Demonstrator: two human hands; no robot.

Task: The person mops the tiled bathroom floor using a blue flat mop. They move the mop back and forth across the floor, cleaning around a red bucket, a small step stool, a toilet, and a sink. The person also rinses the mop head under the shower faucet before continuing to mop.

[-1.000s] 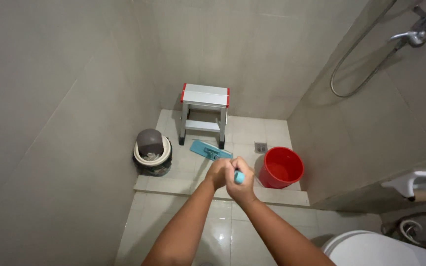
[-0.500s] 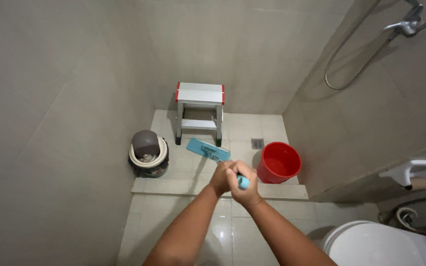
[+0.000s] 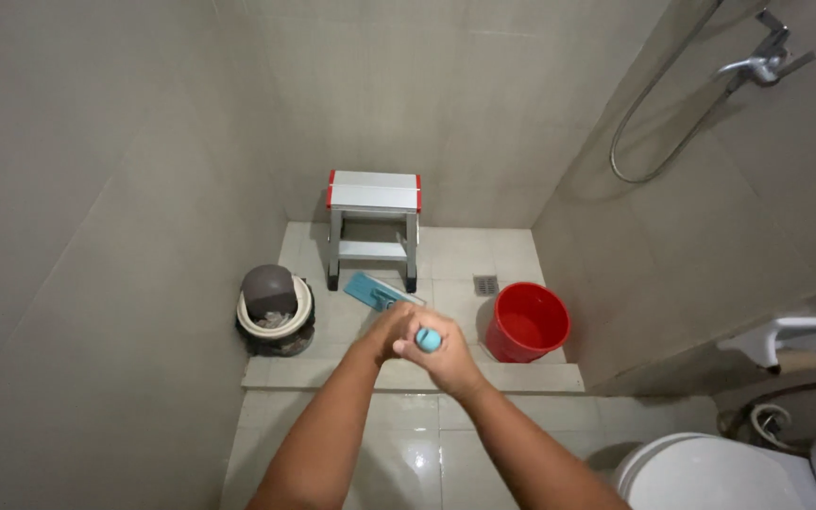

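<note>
Hands gripping blue mop handle (image 3: pixel 428 338) together: left hand (image 3: pixel 387 331) and right hand (image 3: pixel 446 359) both wrapping fingers tight around top end. Flat blue mop head (image 3: pixel 377 291) lying on shower floor (image 3: pixel 446 255) far ahead (just near step stool (image 3: pixel 374 225) legs). Red bucket (image 3: pixel 526 321) sitting right; grey bin (image 3: pixel 274 310) sitting left.

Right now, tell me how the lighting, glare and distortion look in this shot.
Head view: soft, even light; glare patch on the glossy floor tiles near the forearms; wide-angle lens bends the walls and shower hose; both hands and the mop head stay reasonably sharp.
</note>
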